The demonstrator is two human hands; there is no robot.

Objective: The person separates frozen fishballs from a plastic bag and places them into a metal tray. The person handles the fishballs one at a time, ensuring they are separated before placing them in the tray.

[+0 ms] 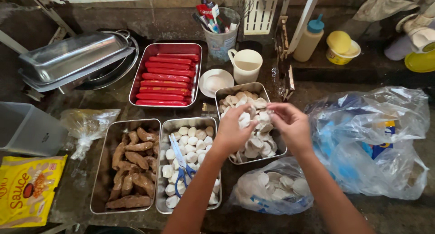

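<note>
Nearest me, a clear plastic bag of flat white discs [272, 188] lies just below my forearms. My left hand [233, 129] and right hand [292, 125] meet over the rectangular steel tray of white discs [226, 92], fingers pinched on one small white disc piece [263, 116] between them, both equally near. The neighbouring steel tray of white balls [161, 202] carries blue-handled scissors [181, 163].

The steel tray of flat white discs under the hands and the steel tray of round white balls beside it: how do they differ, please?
The steel tray of flat white discs holds thin slices; the steel tray of round white balls holds plump rounds. Both hands, left and right, work over the discs; blue-handled scissors lie on the balls. Both trays are rectangular metal.
</note>
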